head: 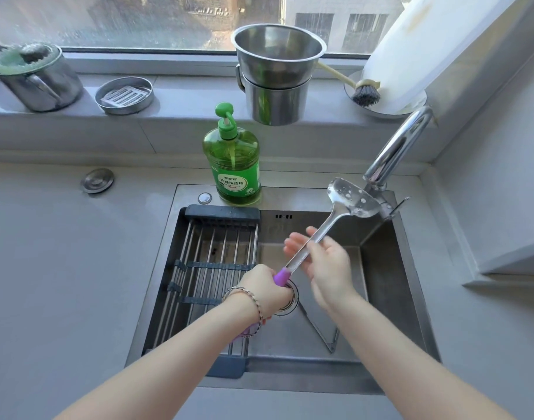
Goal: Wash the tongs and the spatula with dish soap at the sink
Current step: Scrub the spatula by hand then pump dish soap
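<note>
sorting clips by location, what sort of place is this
Most likely a home kitchen: a steel sink with a faucet, a soap bottle on its rim, and pots on the window sill. The left hand grips a spatula over the sink.

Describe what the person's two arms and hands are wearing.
Both forearms are bare, with no sleeves or gloves in view. The left hand has a twisted, silver-coloured rope-style bracelet looped round its wrist, possibly in more than one strand. The right hand shows no ring, watch or bracelet.

Steel spatula [350,199], purple handle; green soap bottle [231,165].
</note>
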